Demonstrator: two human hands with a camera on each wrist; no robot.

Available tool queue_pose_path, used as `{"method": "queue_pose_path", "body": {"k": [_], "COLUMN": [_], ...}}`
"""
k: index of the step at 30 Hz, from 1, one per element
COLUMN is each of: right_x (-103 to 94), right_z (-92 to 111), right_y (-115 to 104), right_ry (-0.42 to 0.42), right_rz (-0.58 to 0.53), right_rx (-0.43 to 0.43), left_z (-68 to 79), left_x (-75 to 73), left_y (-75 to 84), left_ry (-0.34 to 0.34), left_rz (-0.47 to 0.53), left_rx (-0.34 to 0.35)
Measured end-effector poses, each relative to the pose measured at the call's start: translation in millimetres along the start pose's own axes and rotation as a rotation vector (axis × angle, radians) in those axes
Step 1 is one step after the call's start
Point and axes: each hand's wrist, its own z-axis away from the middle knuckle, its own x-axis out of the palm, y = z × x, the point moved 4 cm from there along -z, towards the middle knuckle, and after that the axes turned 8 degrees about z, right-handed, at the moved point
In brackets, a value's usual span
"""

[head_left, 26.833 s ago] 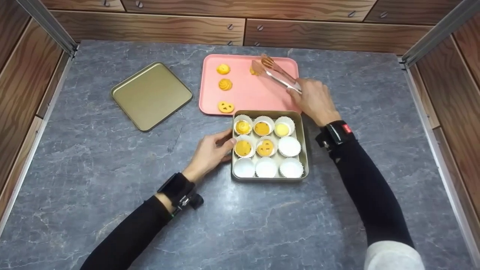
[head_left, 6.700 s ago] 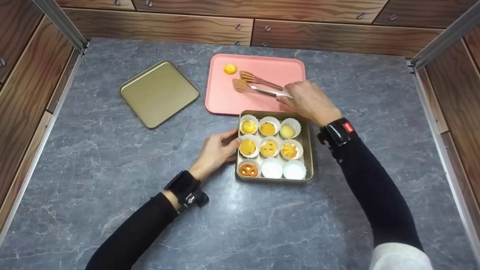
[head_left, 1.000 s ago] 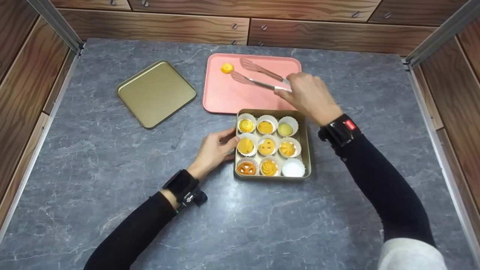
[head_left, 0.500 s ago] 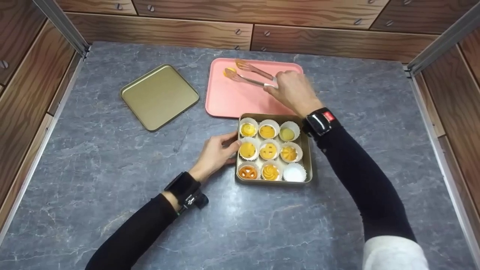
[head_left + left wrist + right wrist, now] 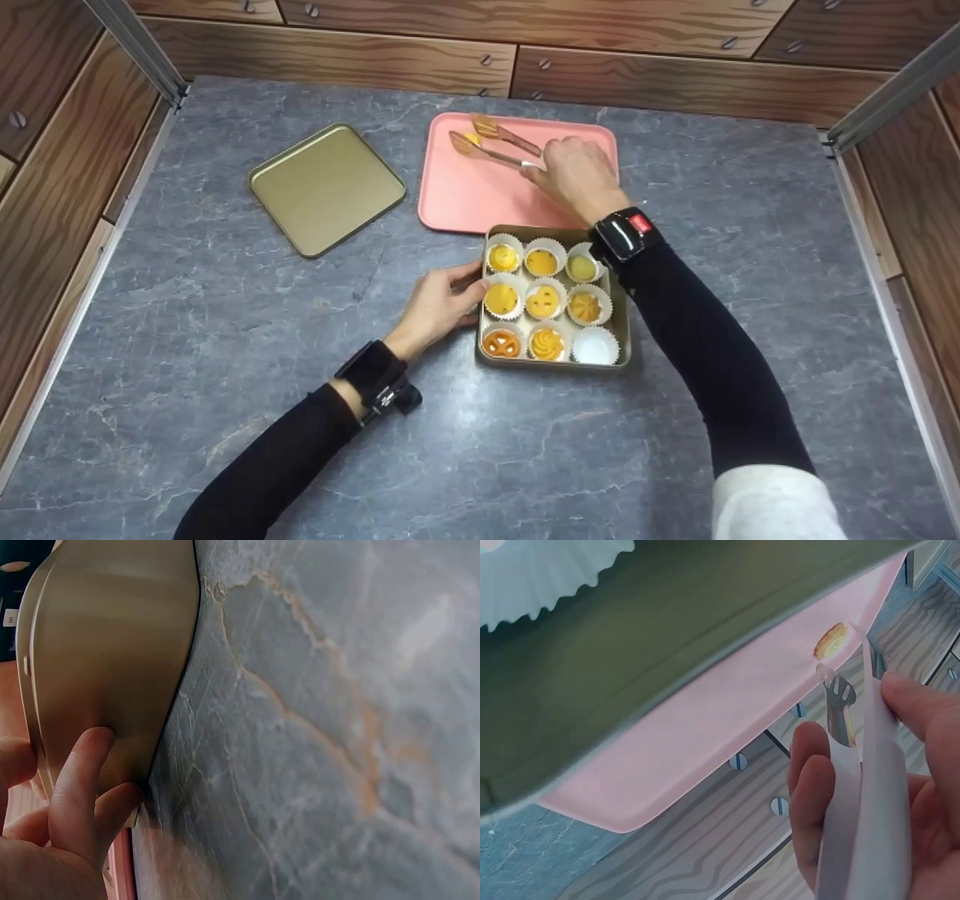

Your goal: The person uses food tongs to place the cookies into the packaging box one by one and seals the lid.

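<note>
My right hand point(image 5: 579, 176) grips a pair of tongs point(image 5: 866, 765) with brown slotted heads. The heads stand parted on either side of a yellow cookie point(image 5: 471, 139) at the back left of the pink tray point(image 5: 480, 196); in the right wrist view the cookie point(image 5: 831, 641) lies between the tips. In front of the tray sits a square gold tin point(image 5: 553, 364) with rows of white paper cups. Most cups hold cookies, including a swirl cookie point(image 5: 547, 344) and a pretzel cookie point(image 5: 501, 343); the front right cup point(image 5: 595, 346) shows its white bottom. My left hand point(image 5: 435, 304) holds the tin's left side, thumb at the rim, fingers point(image 5: 82, 772) against its outer wall.
A gold lid point(image 5: 326, 189) lies on the grey marbled table point(image 5: 337, 457), left of the tray. Wood-patterned panels point(image 5: 322, 49) stand along the back and sides. My right forearm passes over the tin's back right corner.
The tongs have moved back and left until their heads flank the last cookie on the tray. Over the longer span, other cookies have gone from tray to cups. The left hand stays on the tin.
</note>
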Motion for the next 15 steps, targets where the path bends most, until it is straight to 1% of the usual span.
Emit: {"method": "queue_pose_path", "body": {"k": [4,11,15], "right_x": [1.4,5.0,5.6], "right_z": [-2.0,-6.5,-6.1], "right_y": [-0.9,-1.9,-2.3], "right_ry": [-0.024,-0.095,-0.091], "right_rz": [0.002,0.002,0.009], "right_rx": [0.006,0.039,0.043], "left_z": [0.1,-0.3,0.2], "left_x": [0.6,1.1,0.5], "left_y": [1.0,0.9,1.3], "left_ry": [0.001,-0.002,0.0], "left_rz": [-0.009,-0.002,-0.002], "left_rx": [-0.002,-0.013,-0.01]}}
